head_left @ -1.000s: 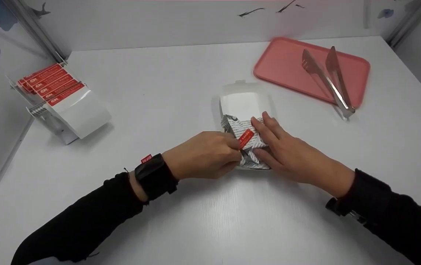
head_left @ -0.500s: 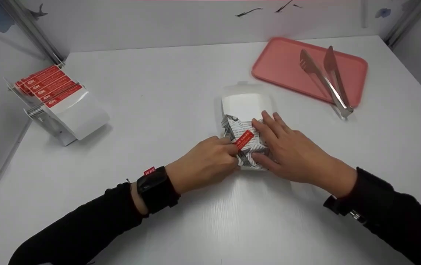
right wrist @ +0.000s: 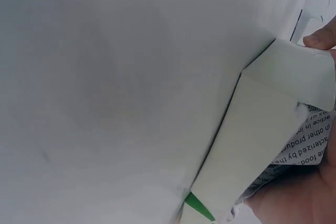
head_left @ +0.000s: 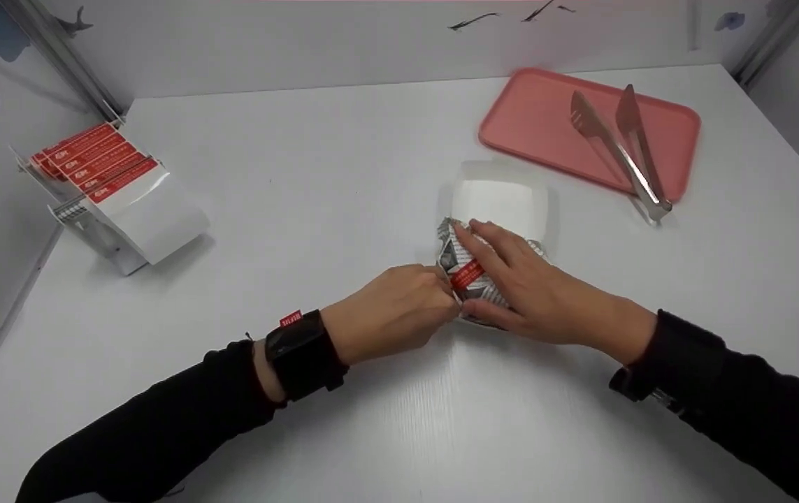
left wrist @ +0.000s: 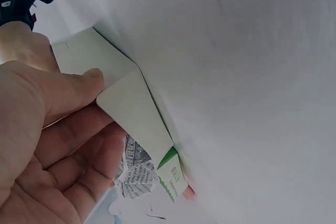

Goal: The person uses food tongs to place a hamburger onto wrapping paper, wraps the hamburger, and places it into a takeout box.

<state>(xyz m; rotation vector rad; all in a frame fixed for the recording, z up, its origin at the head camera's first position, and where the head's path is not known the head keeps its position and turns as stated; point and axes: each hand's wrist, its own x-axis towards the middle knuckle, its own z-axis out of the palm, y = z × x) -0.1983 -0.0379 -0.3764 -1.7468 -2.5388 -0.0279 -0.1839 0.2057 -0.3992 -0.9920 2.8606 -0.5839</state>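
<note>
A white paper takeout box [head_left: 495, 201] lies with its lid folded back toward the far side. Its near half holds a bundle wrapped in newsprint paper [head_left: 456, 246], with a red sticker [head_left: 467, 274] across the wrap. My left hand [head_left: 396, 307] pinches the box's near left corner. In the left wrist view, the thumb lies outside the wall [left wrist: 134, 111] and the curled fingers inside, beside the bundle. My right hand [head_left: 542, 290] rests over the bundle with fingers spread and fairly straight, hiding much of it. Green print [right wrist: 198, 205] marks the box's side.
At the back right lies a pink tray [head_left: 539, 119], with metal tongs [head_left: 626, 164] resting across it, their joined end over its near edge. A rack [head_left: 126, 262] at the left holds white sheets with red-printed strips [head_left: 102, 157]. White panels [head_left: 301, 49] border the tabletop.
The box and bundle have shifted right and turned slightly. My left hand stays at the box's left side. The right hand's fingers now reach farther left across the bundle, covering more of it.
</note>
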